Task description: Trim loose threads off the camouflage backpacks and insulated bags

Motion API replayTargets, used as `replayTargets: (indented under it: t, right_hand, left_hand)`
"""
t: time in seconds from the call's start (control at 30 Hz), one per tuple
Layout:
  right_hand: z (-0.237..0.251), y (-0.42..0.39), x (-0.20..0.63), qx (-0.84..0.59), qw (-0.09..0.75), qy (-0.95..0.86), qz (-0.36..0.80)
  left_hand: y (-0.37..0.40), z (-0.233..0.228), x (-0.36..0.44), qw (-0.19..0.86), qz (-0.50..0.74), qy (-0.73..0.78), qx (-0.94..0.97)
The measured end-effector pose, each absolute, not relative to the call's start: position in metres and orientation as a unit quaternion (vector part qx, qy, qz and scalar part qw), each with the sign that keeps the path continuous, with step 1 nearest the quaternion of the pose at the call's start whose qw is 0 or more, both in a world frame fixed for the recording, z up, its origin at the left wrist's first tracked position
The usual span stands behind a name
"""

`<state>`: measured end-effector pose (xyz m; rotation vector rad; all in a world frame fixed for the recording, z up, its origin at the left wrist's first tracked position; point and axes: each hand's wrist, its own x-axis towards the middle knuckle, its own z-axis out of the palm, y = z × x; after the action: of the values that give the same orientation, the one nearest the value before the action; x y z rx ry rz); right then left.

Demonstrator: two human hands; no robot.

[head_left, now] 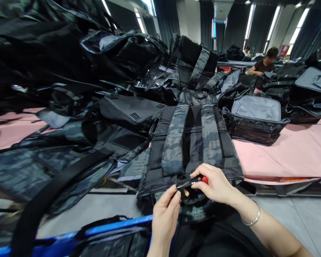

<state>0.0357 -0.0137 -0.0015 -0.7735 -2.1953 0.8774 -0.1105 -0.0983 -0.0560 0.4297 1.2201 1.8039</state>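
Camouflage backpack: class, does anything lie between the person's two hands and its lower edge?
Nothing visible does. The left hand pinches a strap at the camouflage backpack's lower edge, and the right hand holds a small red-and-black tool against it.

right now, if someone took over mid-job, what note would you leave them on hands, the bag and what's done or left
Left hand: fingers pinch a black strap end at the camouflage backpack's lower edge.
Right hand: closed on a small red-handled cutting tool, tip at that strap end.
Backpack lies straps-up at the pink table's edge, more bags piled around.
Done: cannot tell. Left: the strap end, still uncut.
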Motion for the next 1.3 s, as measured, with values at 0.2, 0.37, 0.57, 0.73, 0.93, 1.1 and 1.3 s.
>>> replayTargets:
  t: [0.2,0.37,0.57,0.73,0.93,1.1,1.3]
  right_hand:
    - [-0.005,-0.014,0.035,-0.296,0.34,-0.828,0.332]
    - [-0.006,-0.014,0.038,-0.321,0.319,-0.791,0.412]
    - [-0.005,-0.013,0.045,-0.316,0.304,-0.744,0.503]
    - [-0.003,-0.012,0.046,-0.332,0.335,-0.787,0.397]
    - [-0.004,-0.001,0.038,-0.256,0.327,-0.861,0.294]
    - [-0.003,0.003,0.034,-0.198,0.342,-0.895,0.206]
    - [-0.007,0.001,0.037,-0.226,0.36,-0.883,0.199]
  left_hand:
    - [-0.098,-0.057,-0.111,0.442,0.727,0.493,0.18]
    - [-0.1,-0.057,-0.111,0.453,0.72,0.49,0.19]
    - [-0.096,-0.054,-0.111,0.449,0.732,0.475,0.194]
    - [-0.092,-0.053,-0.11,0.449,0.736,0.47,0.19]
    - [-0.097,-0.057,-0.111,0.442,0.721,0.492,0.204]
    - [-0.097,-0.063,-0.112,0.428,0.728,0.499,0.194]
    - [-0.098,-0.058,-0.113,0.428,0.708,0.504,0.246]
